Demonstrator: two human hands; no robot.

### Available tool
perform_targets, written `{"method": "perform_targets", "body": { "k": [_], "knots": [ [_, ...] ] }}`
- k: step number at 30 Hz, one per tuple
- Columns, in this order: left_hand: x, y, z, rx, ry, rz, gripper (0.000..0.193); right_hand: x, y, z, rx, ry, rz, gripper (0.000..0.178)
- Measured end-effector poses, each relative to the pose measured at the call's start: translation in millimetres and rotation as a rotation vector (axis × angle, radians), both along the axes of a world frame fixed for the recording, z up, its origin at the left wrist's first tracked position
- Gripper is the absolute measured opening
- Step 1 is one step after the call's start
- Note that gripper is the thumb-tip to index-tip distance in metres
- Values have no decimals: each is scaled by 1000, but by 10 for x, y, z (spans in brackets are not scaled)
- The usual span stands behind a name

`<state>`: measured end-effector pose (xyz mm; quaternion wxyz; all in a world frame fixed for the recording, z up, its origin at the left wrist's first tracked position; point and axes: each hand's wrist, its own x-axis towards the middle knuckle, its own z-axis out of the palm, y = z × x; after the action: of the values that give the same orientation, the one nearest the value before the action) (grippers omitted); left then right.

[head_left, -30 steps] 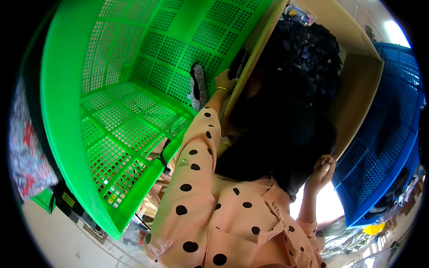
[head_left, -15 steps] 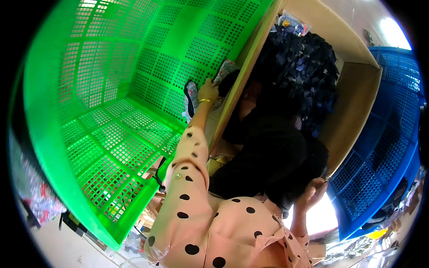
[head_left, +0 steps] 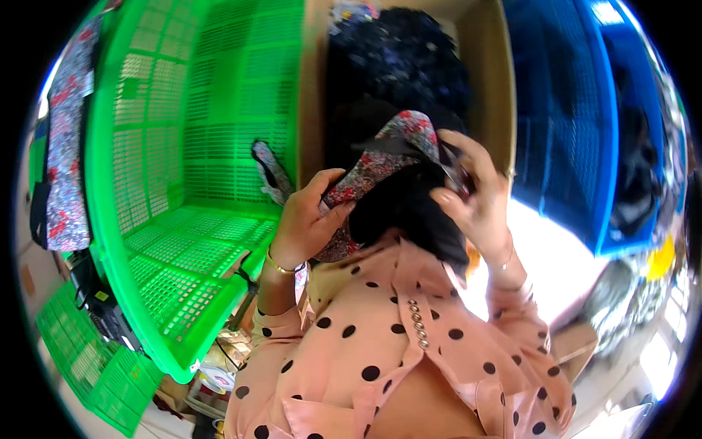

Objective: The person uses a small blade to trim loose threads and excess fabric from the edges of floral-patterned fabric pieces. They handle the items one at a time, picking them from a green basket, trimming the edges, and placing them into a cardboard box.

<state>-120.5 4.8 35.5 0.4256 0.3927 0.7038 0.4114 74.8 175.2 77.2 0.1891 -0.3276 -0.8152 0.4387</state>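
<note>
A long padded strap of grey floral fabric [head_left: 358,179] with red flowers and a black edge curves between my hands in front of my body. My left hand [head_left: 307,223] is closed on its near part, thumb against fingers. At its far bend, my right hand [head_left: 475,194] pinches the strap near some dark fabric. Part of that end is hidden by my fingers. Another floral strap [head_left: 272,172] hangs at the green crate's right side, just beyond my left hand. Black cloth [head_left: 409,201] lies beneath the held strap.
On the left stands a large green perforated crate [head_left: 241,110], with a floral piece [head_left: 67,161] over its outer side. Ahead, a cardboard box [head_left: 493,80] holds a heap of dark scraps [head_left: 398,58]. To the right is a blue crate [head_left: 559,124].
My left hand has come back from the green crate's right side with a floral strap. My right hand has risen to its other end. The view has turned.
</note>
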Motion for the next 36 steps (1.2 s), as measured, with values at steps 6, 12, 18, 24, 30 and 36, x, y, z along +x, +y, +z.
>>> {"method": "perform_targets", "body": {
  "k": [6,12,18,24,30,36],
  "knots": [
    [623,-234,-51,3,149,-210,35,628,-230,-180,189,-253,40,34],
    [682,-473,-228,-170,75,-342,38,1054,-427,-647,-848,248,-193,12],
    [679,-426,-284,69,444,-356,37,1047,-610,-1005,-1030,511,-226,12],
    [927,185,-233,330,263,-333,27,958,-547,-907,-912,445,-184,12],
    [876,577,-437,303,-38,-536,16,919,-542,-793,-686,314,-201,22],
    [817,727,-475,95,-298,-541,13,1293,-546,-711,-429,-40,-181,40]
  ]
}}
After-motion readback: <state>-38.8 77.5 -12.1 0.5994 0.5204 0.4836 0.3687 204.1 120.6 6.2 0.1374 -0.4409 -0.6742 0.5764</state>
